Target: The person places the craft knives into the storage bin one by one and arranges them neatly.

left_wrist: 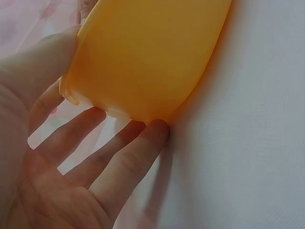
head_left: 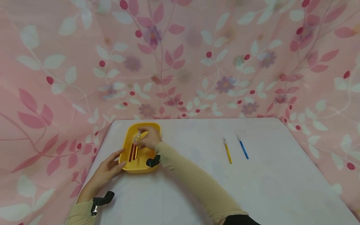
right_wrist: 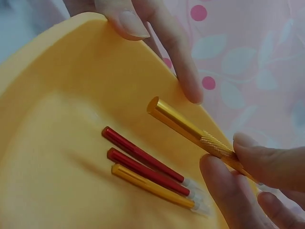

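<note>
My right hand (head_left: 151,138) is over the yellow tray (head_left: 139,170), pinching a gold craft knife (right_wrist: 178,122) between thumb and fingers at its knurled part. The blunt end of its handle points toward the tray's inside; the fingers hide most of the tip end. Below it, two red craft knives (right_wrist: 147,171) and one gold craft knife (right_wrist: 151,185) lie side by side on the tray floor, with clear caps on their tips. My left hand (head_left: 104,172) holds the tray's left side near the front corner, thumb at the rim and fingertips against the outer wall (left_wrist: 143,62).
Right of the middle of the white-covered table (head_left: 191,181), a yellow craft knife (head_left: 228,153) and a blue craft knife (head_left: 243,149) lie apart, capped tips pointing away. A pink floral cloth (head_left: 180,62) hangs behind the table and along both sides.
</note>
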A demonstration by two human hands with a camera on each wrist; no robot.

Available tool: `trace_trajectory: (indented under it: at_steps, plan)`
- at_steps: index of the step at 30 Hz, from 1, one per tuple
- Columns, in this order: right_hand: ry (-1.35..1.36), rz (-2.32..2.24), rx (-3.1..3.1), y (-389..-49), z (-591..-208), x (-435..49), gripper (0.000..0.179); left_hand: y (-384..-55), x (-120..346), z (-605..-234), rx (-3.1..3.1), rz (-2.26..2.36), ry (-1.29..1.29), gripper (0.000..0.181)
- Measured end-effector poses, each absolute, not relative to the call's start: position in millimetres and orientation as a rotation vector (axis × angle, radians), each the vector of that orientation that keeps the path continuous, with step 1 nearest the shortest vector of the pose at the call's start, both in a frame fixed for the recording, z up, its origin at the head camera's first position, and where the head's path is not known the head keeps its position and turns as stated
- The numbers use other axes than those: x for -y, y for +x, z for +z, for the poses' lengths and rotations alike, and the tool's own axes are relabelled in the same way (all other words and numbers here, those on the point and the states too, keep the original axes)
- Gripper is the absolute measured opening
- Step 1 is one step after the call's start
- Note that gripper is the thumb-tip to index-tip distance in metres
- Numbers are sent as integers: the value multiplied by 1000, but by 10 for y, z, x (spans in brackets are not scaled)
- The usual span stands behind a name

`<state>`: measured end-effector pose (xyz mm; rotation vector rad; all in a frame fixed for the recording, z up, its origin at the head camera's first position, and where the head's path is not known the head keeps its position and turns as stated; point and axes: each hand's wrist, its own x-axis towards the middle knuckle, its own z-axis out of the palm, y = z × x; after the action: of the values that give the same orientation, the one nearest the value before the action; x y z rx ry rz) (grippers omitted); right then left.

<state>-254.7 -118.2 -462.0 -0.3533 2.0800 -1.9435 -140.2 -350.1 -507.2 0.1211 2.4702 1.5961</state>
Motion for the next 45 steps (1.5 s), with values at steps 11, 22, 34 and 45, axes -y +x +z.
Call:
trace_trajectory:
  at_steps: [11, 22, 34, 45]
  plan:
    - [-260, -1916, -2095, -2563, -4676, 1375, 66, -1403, 3502, -5080, -2453, 1614, 132, 72]
    - [-198, -1913, -2087, -2583, -4737, 1504, 59, -1401, 3516, -5078, -2444, 1611, 113, 73]
    - [-125, -1867, -2085, -2676, -4781, 1621, 56, -1404, 3530, -5077, -2469, 1618, 159, 71]
    - [-67, -1796, -2118, -2821, -4866, 1711, 59, -1391, 3508, -5085, -2439, 1640, 128, 70]
